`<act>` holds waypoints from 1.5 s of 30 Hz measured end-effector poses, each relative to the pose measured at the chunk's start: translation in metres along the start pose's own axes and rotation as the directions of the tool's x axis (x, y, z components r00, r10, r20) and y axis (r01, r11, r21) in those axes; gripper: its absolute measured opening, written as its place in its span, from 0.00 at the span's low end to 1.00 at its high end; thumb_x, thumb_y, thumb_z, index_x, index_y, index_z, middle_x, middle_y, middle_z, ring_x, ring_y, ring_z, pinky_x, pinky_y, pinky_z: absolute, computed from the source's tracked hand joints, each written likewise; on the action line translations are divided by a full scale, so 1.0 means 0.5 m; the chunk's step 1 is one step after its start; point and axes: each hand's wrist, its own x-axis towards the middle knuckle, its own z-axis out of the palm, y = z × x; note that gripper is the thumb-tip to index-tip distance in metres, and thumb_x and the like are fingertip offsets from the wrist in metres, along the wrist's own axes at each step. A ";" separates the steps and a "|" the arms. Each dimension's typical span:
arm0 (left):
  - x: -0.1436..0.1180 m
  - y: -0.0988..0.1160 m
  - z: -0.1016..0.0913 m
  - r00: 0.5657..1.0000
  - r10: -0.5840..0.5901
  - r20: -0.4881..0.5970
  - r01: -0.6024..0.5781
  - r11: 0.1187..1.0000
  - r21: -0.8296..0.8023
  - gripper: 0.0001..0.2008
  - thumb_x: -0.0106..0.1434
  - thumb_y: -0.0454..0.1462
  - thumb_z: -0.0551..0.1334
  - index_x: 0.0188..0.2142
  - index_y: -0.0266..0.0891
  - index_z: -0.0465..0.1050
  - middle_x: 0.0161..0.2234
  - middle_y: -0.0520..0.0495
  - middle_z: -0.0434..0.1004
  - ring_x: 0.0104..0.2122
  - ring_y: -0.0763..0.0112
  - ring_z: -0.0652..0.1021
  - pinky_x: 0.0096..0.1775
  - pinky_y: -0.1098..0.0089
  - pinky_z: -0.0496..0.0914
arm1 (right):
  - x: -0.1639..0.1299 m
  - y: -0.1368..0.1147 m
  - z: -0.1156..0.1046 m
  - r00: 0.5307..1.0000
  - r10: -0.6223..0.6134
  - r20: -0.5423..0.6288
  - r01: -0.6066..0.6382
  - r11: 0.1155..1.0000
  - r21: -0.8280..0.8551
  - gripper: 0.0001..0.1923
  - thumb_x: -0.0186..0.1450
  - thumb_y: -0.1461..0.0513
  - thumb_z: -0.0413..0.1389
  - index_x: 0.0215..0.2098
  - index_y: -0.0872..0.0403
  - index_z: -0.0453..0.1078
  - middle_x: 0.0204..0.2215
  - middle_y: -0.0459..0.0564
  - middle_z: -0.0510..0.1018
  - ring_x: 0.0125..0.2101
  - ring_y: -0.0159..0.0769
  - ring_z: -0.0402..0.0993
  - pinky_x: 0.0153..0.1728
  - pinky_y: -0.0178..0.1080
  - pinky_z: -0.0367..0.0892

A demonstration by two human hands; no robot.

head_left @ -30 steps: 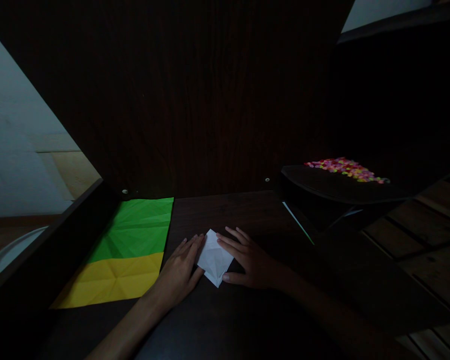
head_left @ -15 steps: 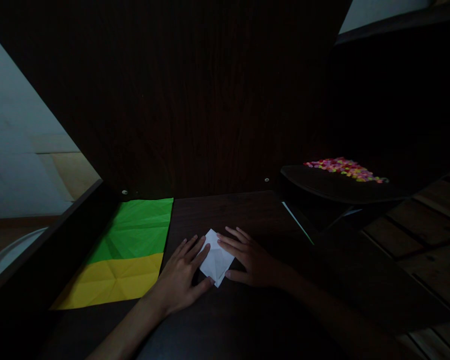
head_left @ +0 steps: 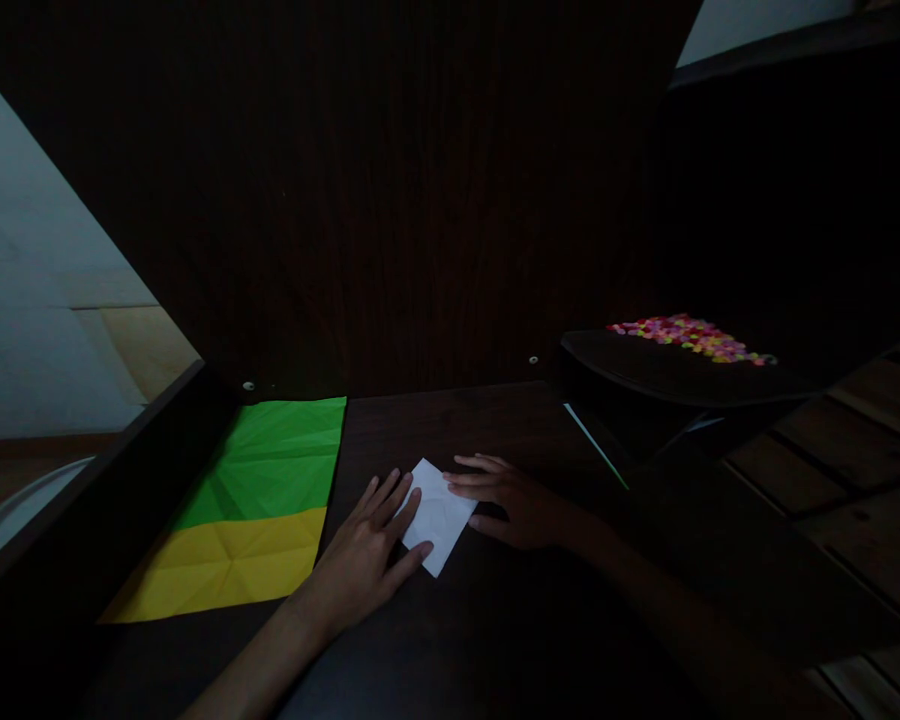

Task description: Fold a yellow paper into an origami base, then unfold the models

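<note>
A small white folded paper lies flat on the dark wooden surface, one corner pointing away from me. Resting on its left side is my left hand, fingers spread, with the thumb on the paper near its lower corner. My right hand touches the upper right part with its fingertips, and its thumb sits by the right edge. Both hands are open and flattish. Some of the paper's edges are hidden under my fingers.
Green paper and yellow paper with crease lines lie to the left. A dark upright panel stands behind. At the right, a dark seat bears a heap of small colourful pieces. A thin pale strip lies below it.
My right hand has shifted slightly up and to the right, and the white paper's right side now reaches further right. The left hand has hardly moved.
</note>
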 end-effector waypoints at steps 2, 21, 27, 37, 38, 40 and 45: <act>0.002 0.003 -0.003 0.999 0.046 0.002 -0.046 0.999 -0.013 0.26 0.70 0.44 0.53 0.65 0.45 0.54 0.67 0.43 0.53 0.66 0.53 0.53 0.61 0.44 0.57 | -0.001 0.009 -0.004 1.000 0.000 0.000 0.000 0.999 0.036 0.25 0.66 0.58 0.56 0.61 0.48 0.63 0.61 0.48 0.66 0.65 0.44 0.51 0.63 0.57 0.49; 0.000 0.010 -0.017 0.985 0.173 0.030 -0.170 0.983 -0.076 0.27 0.68 0.43 0.58 0.65 0.45 0.57 0.66 0.42 0.54 0.64 0.54 0.58 0.60 0.49 0.62 | 0.000 0.023 -0.001 0.994 0.055 -0.090 -0.039 0.984 0.174 0.15 0.68 0.60 0.55 0.53 0.48 0.72 0.53 0.50 0.75 0.58 0.42 0.63 0.57 0.51 0.60; 0.000 0.017 -0.022 0.982 0.186 0.036 -0.182 0.980 -0.080 0.28 0.67 0.44 0.58 0.65 0.46 0.56 0.66 0.41 0.54 0.64 0.53 0.58 0.59 0.48 0.63 | 0.007 0.010 0.013 0.977 0.097 -0.192 -0.072 0.989 0.131 0.15 0.69 0.58 0.54 0.52 0.52 0.72 0.48 0.54 0.77 0.51 0.40 0.69 0.52 0.46 0.66; -0.005 0.025 -0.013 0.992 0.120 0.040 -0.108 0.970 -0.219 0.36 0.66 0.46 0.59 0.68 0.41 0.46 0.65 0.38 0.57 0.64 0.54 0.59 0.59 0.49 0.63 | 0.024 -0.018 0.033 0.929 0.116 -0.352 -0.112 0.993 0.034 0.07 0.66 0.61 0.58 0.42 0.53 0.74 0.37 0.50 0.79 0.41 0.40 0.70 0.44 0.45 0.66; -0.006 0.026 -0.011 0.995 0.094 0.033 -0.084 0.969 -0.233 0.38 0.66 0.46 0.60 0.68 0.40 0.44 0.65 0.37 0.58 0.64 0.53 0.60 0.59 0.50 0.64 | 0.024 -0.017 0.036 0.926 0.116 -0.360 -0.115 0.993 0.025 0.07 0.65 0.61 0.58 0.42 0.53 0.74 0.36 0.50 0.79 0.41 0.40 0.70 0.44 0.45 0.65; -0.008 0.027 -0.011 0.997 0.072 0.024 -0.064 0.966 -0.252 0.39 0.65 0.46 0.60 0.68 0.41 0.41 0.65 0.37 0.57 0.63 0.53 0.61 0.58 0.50 0.65 | 0.024 -0.016 0.043 0.924 0.112 -0.365 -0.116 0.993 0.011 0.07 0.65 0.61 0.59 0.41 0.53 0.74 0.36 0.50 0.78 0.40 0.41 0.69 0.43 0.45 0.65; -0.004 0.033 -0.020 0.992 0.112 0.060 -0.096 0.971 -0.218 0.30 0.67 0.44 0.58 0.66 0.48 0.52 0.66 0.41 0.55 0.63 0.52 0.61 0.59 0.49 0.64 | 0.024 -0.016 0.052 0.923 0.103 -0.370 -0.116 0.993 -0.014 0.06 0.65 0.61 0.59 0.40 0.53 0.74 0.36 0.50 0.78 0.40 0.40 0.69 0.43 0.44 0.65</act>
